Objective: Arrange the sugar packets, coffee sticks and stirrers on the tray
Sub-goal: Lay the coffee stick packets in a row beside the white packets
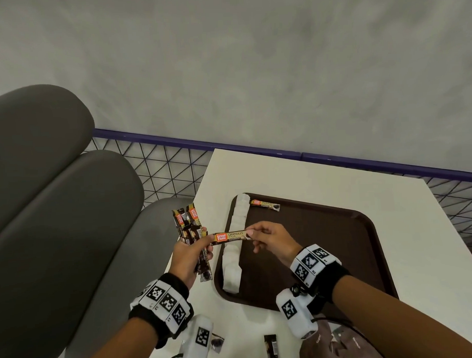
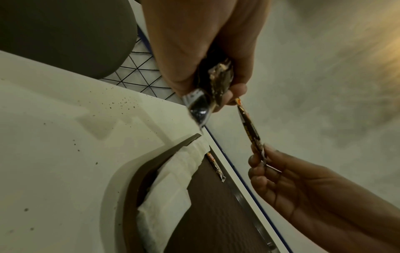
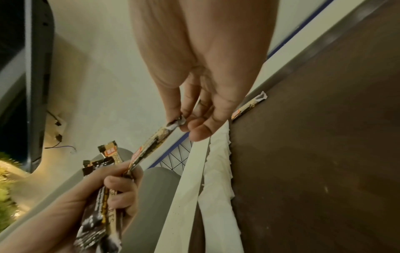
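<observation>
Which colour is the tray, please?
Dark brown tray; the head view shows it best.

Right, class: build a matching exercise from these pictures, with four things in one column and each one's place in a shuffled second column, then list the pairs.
Things
1. bundle of coffee sticks
2. single coffee stick
3. white packets
4. lone coffee stick

Places
A. row along tray's left edge
B. gripped in left hand
C. lying at tray's far edge
D. pinched between both hands

Pairs: 1-B, 2-D, 3-A, 4-C
</observation>
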Available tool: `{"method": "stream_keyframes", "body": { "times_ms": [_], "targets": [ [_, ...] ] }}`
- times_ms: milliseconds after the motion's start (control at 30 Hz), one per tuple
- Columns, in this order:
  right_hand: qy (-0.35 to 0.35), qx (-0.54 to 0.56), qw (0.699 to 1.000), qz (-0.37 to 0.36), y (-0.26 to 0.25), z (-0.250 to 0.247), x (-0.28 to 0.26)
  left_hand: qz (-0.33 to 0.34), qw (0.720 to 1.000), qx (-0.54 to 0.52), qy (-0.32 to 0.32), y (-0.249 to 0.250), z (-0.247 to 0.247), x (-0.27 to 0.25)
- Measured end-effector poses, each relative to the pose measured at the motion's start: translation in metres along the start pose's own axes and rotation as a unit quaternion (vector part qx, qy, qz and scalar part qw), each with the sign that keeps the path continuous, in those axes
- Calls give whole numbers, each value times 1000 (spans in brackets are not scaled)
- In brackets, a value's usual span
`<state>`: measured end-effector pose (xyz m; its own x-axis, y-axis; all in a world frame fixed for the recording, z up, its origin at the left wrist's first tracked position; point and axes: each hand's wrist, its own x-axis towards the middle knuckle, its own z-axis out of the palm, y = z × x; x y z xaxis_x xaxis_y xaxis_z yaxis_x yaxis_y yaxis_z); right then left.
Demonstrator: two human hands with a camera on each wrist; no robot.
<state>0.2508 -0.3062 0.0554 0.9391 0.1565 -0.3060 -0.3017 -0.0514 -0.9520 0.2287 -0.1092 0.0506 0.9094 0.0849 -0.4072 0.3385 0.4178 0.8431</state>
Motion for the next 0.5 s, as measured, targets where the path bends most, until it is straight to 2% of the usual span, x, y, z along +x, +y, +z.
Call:
{"method": "stream_keyframes", "body": {
  "times_ms": [133,200,367,500],
  "targets": [
    [5,47,999,13,4,-9,3,-12,1000,3,-3,-2,6,4],
    [32,67,997,10,3,-15,7,-16,1000,-7,-5,-3,9,5],
    [229,-3,973,33,5,-48,28,-40,998,-42,12,-4,0,13],
    [293,-44,952,78,18,-74,55,-48,998,-46,16,-5,-10,15]
  ]
}}
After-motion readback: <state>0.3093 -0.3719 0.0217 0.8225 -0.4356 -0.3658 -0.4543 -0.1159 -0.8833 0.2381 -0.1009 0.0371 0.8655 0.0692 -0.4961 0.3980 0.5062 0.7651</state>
